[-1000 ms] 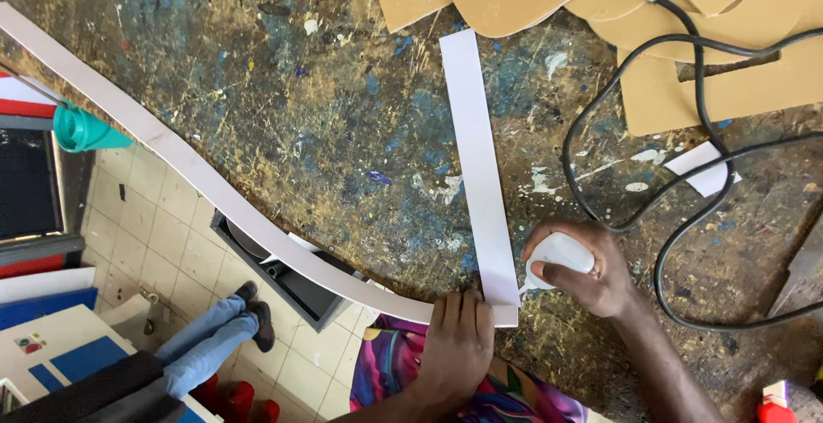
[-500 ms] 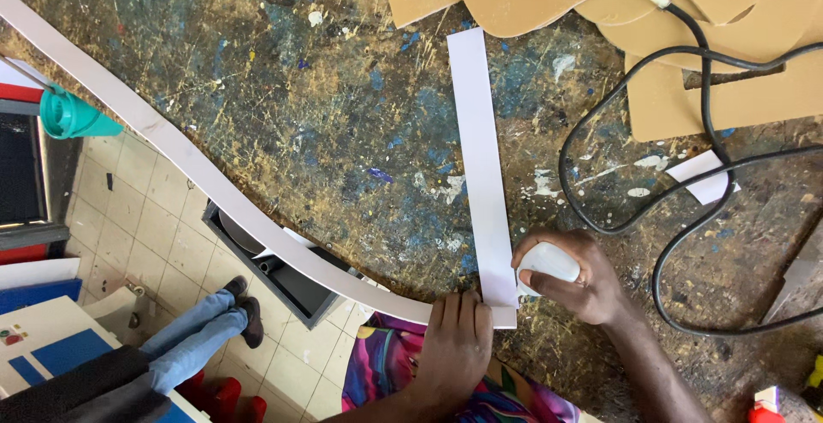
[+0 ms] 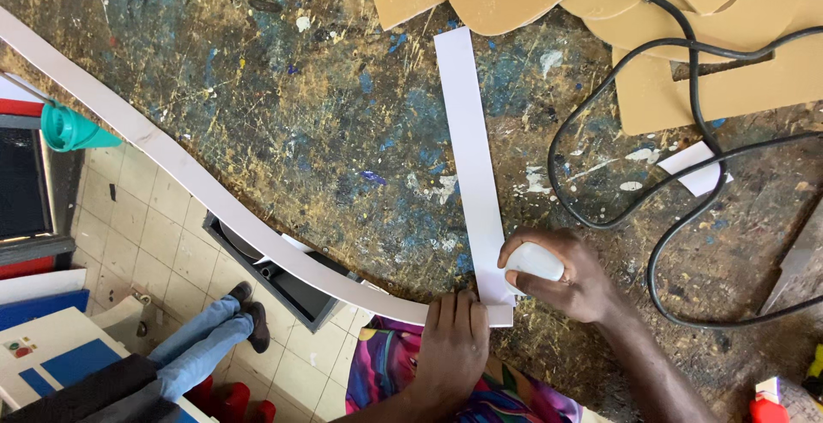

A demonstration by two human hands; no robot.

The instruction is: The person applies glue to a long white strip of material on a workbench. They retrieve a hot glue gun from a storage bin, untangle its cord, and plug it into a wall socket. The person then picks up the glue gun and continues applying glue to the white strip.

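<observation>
At the near edge of the table (image 3: 283, 106) our two hands meet over a joint of white strip. Our left hand (image 3: 453, 348) lies flat, fingers together, pressing down where the long curved white strip (image 3: 184, 173) that follows the table's rim ends. Our right hand (image 3: 576, 274) is curled shut around a small white rounded object (image 3: 533, 264), too covered for us to say what it is, and holds it against the lower end of the straight white strip (image 3: 470, 153), which runs away from us across the table toward the cardboard.

Compared with half a second back, our right hand has shifted only slightly, and the white object now sits a touch closer against the strip's edge; our left hand has not moved. We judge the work at the joint is being held in place rather than advanced.

Around this, the table is rough and worn, spattered with blue, yellow and white paint. Tan cardboard cut-outs (image 3: 711, 20) lie at the far side, a black cable (image 3: 686, 149) loops across them and round to our right, and a small white offcut (image 3: 699, 168) sits under it. Beyond the rim we see pale floor tiles (image 3: 137, 226), a teal cone (image 3: 73, 132), and another person's jeans and dark shoe (image 3: 219, 329).
</observation>
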